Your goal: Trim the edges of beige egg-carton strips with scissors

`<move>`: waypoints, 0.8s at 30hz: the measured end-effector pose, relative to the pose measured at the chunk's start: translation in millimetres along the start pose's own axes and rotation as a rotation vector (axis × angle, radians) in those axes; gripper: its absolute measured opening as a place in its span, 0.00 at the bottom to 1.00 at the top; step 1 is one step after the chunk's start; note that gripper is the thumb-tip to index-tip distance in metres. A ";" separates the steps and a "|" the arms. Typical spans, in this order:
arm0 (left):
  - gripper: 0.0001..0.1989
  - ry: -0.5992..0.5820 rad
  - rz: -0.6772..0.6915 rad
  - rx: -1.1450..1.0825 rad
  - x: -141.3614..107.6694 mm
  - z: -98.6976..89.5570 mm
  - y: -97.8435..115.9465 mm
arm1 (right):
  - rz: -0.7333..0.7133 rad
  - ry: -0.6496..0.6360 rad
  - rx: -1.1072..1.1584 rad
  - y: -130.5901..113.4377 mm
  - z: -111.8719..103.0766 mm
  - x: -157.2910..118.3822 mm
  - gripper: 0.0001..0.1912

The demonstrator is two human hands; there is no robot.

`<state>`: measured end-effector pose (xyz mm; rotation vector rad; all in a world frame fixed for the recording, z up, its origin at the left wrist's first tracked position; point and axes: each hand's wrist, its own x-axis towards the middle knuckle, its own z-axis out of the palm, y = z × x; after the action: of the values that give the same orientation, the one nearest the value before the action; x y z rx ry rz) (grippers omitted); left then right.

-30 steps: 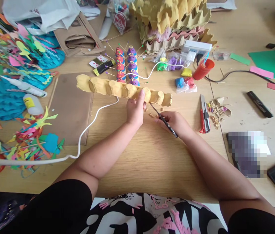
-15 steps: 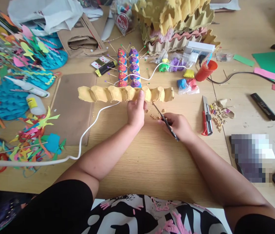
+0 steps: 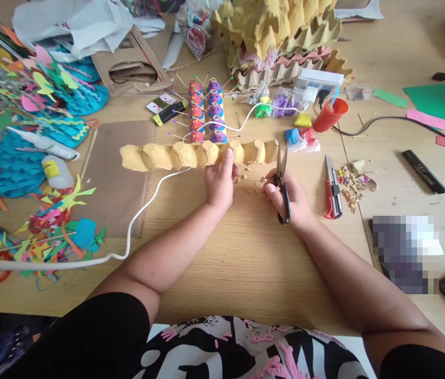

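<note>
On the wooden table [image 3: 246, 263] — bare toward its near edge — a yellow egg-carton strip [image 3: 191, 154] lies crosswise. Left hand [image 3: 219, 181] pinches its near edge; right hand [image 3: 287, 197] grips black scissors [image 3: 281, 181], blades up beside the strip's right end — crumbs [image 3: 248, 187] between.

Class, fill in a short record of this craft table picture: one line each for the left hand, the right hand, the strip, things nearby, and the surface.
left hand: left hand grips the egg-carton strip
right hand: right hand holds scissors, blades pointing up by the strip's right end
strip: yellow, lying crosswise
nearby: red knife, red cup, white cable, glue bottle
surface: wooden table with scraps
</note>
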<state>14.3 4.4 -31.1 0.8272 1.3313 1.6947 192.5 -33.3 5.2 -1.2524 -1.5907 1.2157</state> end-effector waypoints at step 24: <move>0.25 -0.509 0.401 0.197 -14.4 -6.1 -17.2 | -0.082 0.372 0.588 33.0 11.0 18.9 0.28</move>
<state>19.1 -9.1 -49.4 1.6055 1.0278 1.5023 186.0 -15.2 -29.4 -0.9452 -0.9122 1.1946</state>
